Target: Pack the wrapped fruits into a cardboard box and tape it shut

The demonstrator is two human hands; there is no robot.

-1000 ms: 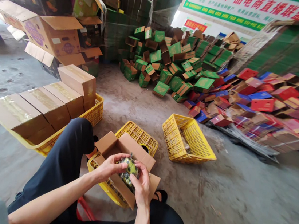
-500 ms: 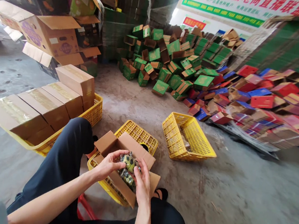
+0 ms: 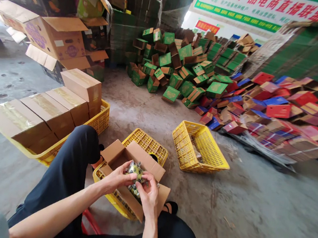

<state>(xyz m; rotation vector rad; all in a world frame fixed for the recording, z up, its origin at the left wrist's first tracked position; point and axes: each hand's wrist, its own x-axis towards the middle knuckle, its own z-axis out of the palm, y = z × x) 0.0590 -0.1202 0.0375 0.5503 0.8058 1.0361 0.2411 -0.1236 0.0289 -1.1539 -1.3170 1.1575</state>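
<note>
Between my hands is a green-yellow, dark-spotted fruit in clear plastic wrap (image 3: 137, 171); its exact kind I cannot make out. My left hand (image 3: 118, 175) grips it from the left with thumb and fingers. On its other side, my right hand (image 3: 148, 192) has bent fingers and the thumb pressed against the wrapping. Both hands are above an open cardboard box (image 3: 156, 169) with its flaps folded out. Inside the box, just beneath the held fruit, more wrapped fruit shows, partly covered by my hands. The box rests on an upturned yellow crate (image 3: 118, 203).
Left of my knee, a yellow crate (image 3: 105, 117) holds several taped cardboard boxes (image 3: 30, 115). Another yellow crate (image 3: 202, 148) stands on the floor to the right. Heaps of green boxes (image 3: 171, 93) and red-blue boxes (image 3: 277, 110) lie farther back. Large cartons (image 3: 60, 37) are stacked at back left.
My right hand has shifted slightly, its fingers now curled more closely at the wrapped fruit's right side. The fruit has turned a little between my hands; the boxes and crates stay put.
</note>
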